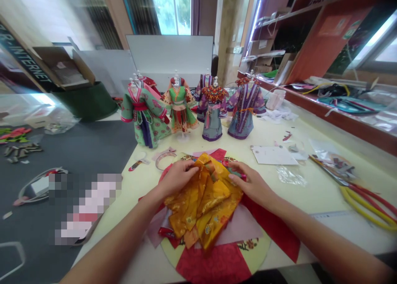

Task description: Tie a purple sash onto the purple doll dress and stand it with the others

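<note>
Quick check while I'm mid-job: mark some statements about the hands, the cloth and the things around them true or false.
1. The left hand and the right hand are both at the golden cloth. True.
2. The scissors lie to the left of the golden cloth. False: the scissors lie to its right.
3. A green robe with a red sash stands at the left end of the row of garments. True.
4. The white card lies on top of the golden cloth. False: the white card lies apart from it, on the table.
5. Red cloth shows at the golden cloth's near side. True.
</note>
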The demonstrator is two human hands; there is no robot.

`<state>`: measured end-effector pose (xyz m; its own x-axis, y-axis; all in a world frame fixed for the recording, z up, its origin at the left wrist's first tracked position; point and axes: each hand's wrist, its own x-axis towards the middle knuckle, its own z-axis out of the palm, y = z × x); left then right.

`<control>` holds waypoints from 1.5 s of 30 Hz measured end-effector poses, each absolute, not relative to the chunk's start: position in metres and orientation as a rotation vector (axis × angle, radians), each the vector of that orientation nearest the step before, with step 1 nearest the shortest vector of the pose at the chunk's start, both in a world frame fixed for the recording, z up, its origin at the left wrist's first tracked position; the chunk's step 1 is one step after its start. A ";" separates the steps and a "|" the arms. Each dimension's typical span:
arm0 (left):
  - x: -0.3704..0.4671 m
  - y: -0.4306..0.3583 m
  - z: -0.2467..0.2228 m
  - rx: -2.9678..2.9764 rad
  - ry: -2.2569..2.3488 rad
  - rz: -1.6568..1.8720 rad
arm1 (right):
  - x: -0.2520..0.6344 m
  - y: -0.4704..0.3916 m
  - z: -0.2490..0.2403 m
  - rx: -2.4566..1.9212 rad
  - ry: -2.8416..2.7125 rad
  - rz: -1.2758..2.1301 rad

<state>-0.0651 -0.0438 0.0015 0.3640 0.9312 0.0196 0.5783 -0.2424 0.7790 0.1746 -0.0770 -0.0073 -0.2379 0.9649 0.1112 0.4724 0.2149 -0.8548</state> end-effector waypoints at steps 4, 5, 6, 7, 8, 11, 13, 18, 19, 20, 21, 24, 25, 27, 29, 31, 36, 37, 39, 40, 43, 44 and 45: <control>-0.065 -0.042 0.000 1.875 1.247 0.635 | 0.166 -0.089 -0.007 -1.233 -2.137 0.511; -0.065 -0.042 0.001 1.863 1.246 0.634 | 0.164 -0.090 -0.010 -1.231 -2.187 0.479; -0.065 -0.043 0.003 1.862 1.249 0.629 | 0.162 -0.090 -0.014 -1.245 -2.220 0.463; -0.065 -0.044 0.005 1.874 1.249 0.621 | 0.160 -0.090 -0.018 -1.267 -2.237 0.457; -0.065 -0.045 0.007 1.897 1.238 0.602 | 0.159 -0.089 -0.021 -1.291 -2.243 0.459; -0.066 -0.050 0.011 2.037 1.189 0.520 | 0.162 -0.087 -0.025 -1.336 -2.231 0.499; -0.064 -0.056 0.010 2.154 1.237 0.493 | 0.168 -0.088 -0.020 -1.346 -2.218 0.514; -0.056 -0.068 0.000 2.366 1.319 0.432 | 0.184 -0.111 0.000 -1.105 -2.439 0.372; -0.054 -0.069 -0.001 2.395 1.298 0.442 | 0.185 -0.118 0.000 -1.030 -2.524 0.330; -0.052 -0.070 0.000 2.421 1.277 0.464 | 0.184 -0.124 -0.001 -0.971 -2.599 0.283; -0.049 -0.071 0.002 2.447 1.260 0.494 | 0.182 -0.130 -0.004 -0.934 -2.657 0.228; -0.037 -0.072 0.007 2.578 1.248 0.554 | 0.172 -0.140 -0.021 -0.849 -2.722 0.040; -0.031 -0.073 0.008 2.649 1.244 0.552 | 0.169 -0.141 -0.026 -0.809 -2.722 -0.019; -0.019 -0.075 0.005 2.805 1.177 0.493 | 0.162 -0.142 -0.033 -0.716 -2.691 -0.123; -0.010 -0.079 -0.003 2.865 1.047 0.407 | 0.158 -0.141 -0.034 -0.674 -2.621 -0.176; -0.007 -0.080 -0.011 2.712 0.949 0.372 | 0.156 -0.139 -0.030 -0.721 -2.532 -0.149; -0.030 -0.071 -0.010 2.289 0.867 0.387 | 0.156 -0.123 -0.023 -1.023 -2.304 0.094; -0.036 -0.068 -0.005 2.209 0.864 0.380 | 0.156 -0.117 -0.024 -1.104 -2.282 0.157; -0.046 -0.066 0.006 2.026 0.907 0.381 | 0.155 -0.104 -0.028 -1.278 -2.269 0.291; -0.049 -0.066 0.011 1.964 0.946 0.419 | 0.154 -0.098 -0.030 -1.363 -2.271 0.350; -0.051 -0.076 0.018 2.094 1.058 0.682 | 0.152 -0.081 -0.033 -1.545 -2.276 0.467; -0.050 -0.081 0.017 2.226 1.059 0.754 | 0.151 -0.076 -0.033 -1.576 -2.277 0.490; -0.049 -0.085 0.015 2.373 1.039 0.774 | 0.151 -0.073 -0.033 -1.590 -2.283 0.505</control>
<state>-0.0490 -0.0854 0.0155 0.5622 0.7643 0.3158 0.5216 -0.6240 0.5818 0.1511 -0.0734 -0.0332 -0.3342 0.9410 0.0529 0.8309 0.3206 -0.4548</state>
